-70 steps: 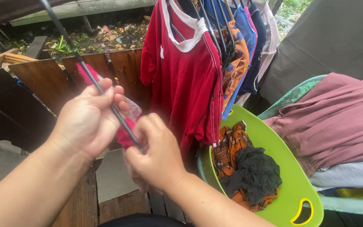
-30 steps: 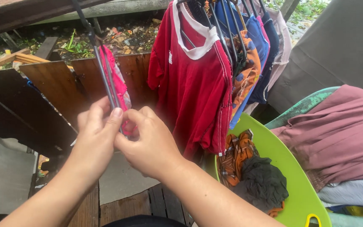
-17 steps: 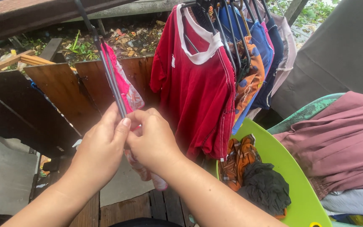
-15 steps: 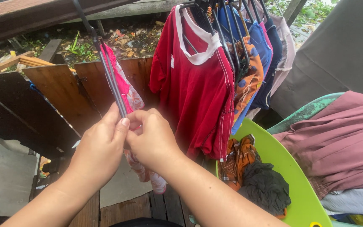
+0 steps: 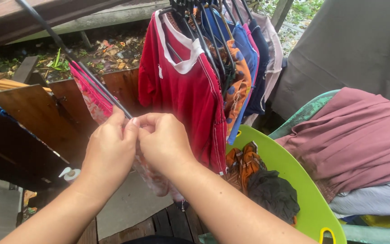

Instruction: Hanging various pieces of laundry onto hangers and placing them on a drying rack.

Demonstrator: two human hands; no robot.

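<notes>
Left hand [image 5: 109, 151] and right hand [image 5: 163, 142] meet at centre, fingers pressed together, pinching the pink garment [image 5: 91, 97] onto the dark hanger [image 5: 93, 81]. The hanger's long axis runs up and far-left from the fingers. Red shirt [image 5: 181, 90] hangs just right.

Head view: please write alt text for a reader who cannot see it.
Two bare hands, left hand and right hand, pinch a small pink patterned garment onto a black hanger. Beside it a red shirt hangs on a crowded rail, above a green basin holding crumpled clothes.
</notes>
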